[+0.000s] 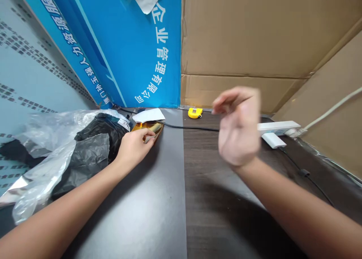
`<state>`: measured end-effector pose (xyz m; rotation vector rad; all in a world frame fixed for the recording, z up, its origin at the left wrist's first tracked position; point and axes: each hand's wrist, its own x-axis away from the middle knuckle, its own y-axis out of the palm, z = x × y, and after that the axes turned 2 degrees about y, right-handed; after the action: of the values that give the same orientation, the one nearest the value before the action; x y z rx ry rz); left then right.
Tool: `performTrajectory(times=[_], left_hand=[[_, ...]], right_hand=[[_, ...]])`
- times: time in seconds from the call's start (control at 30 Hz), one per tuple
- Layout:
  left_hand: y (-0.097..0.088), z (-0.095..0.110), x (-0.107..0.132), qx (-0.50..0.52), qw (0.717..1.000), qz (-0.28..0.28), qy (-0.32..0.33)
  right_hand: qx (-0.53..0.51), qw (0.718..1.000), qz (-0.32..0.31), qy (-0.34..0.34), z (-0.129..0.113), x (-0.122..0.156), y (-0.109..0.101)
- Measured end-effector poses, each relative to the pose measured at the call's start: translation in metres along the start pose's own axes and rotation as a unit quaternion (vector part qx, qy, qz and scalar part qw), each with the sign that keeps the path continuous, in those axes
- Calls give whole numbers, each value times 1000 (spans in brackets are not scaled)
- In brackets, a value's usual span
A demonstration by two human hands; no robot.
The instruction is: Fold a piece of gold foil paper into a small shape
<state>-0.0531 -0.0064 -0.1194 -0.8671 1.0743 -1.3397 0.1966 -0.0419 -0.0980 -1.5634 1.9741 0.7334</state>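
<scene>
Rising behind a two-tone desk, with a grey panel [152, 213] next to a dark wood-grain panel [220, 221]: one blue printed banner [135, 51] carrying white lettering, and brown cardboard sheeting [249, 36] lining the far and right sides.

Two bare arms reaching in from the bottom corners. Left hand [134, 147] lying on the grey panel, fingers pressed loosely together and resting against one glossy gold object [148, 127], not visibly pinching it. Gold object sitting directly under and just past those fingertips, partly covered by one white paper sheet [148, 115].

Right hand [237, 125] hovering above the wood grain, slightly blurred, fingers curling loosely and pinching nothing.

Bunching behind the left fingers: one black plastic bag [96, 146] bearing one small white label [124, 124], and one crumpled clear plastic wrap [42, 168]. Beyond the right fingers: one yellow tape measure [195, 113]. Past the right fingertips: one white power strip [278, 127], one white plug block [273, 140]. Running between both hands' fingers and the far edge: one black cable [189, 127].
</scene>
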Motion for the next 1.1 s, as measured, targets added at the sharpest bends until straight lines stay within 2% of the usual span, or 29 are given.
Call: performTrajectory(times=[0.07,0.13,0.23,0.27,0.33,0.37,0.4,0.47,0.53,0.63,0.73,0.87,0.97,1.1], left_hand=[[-8,-2,0,19,1000,6,-14],[-21,-1,4,52,998,22,-9],[-43,9,18,197,976,71,59],[-49,14,23,269,956,80,80],[-53,27,33,459,877,108,94],[-51,33,36,532,837,102,81],[-46,39,38,579,809,84,56],[-29,49,39,629,776,42,-3],[-6,54,38,647,761,10,-50],[27,56,37,638,766,-36,-65],[46,55,37,626,772,-92,-58],[50,55,39,604,780,-164,-17],[49,53,41,571,801,-177,16],[51,48,42,538,823,-183,12]], right_hand=[[-22,998,-13,52,17,22,2],[-21,989,-58,131,36,43,0],[-22,970,-110,214,52,61,-4],[-29,965,-115,235,52,62,-4],[-54,954,-124,269,47,61,-4],[-77,946,-131,288,42,60,-3],[-108,934,-141,310,36,59,-2],[-169,905,-142,363,26,61,-3],[-180,891,-121,398,22,66,-6],[-136,898,-83,409,24,71,-17],[-97,906,-60,408,32,68,-31],[-62,907,-54,414,39,61,-43],[-47,912,-51,405,41,61,-47],[-70,922,-121,360,40,64,-54]])
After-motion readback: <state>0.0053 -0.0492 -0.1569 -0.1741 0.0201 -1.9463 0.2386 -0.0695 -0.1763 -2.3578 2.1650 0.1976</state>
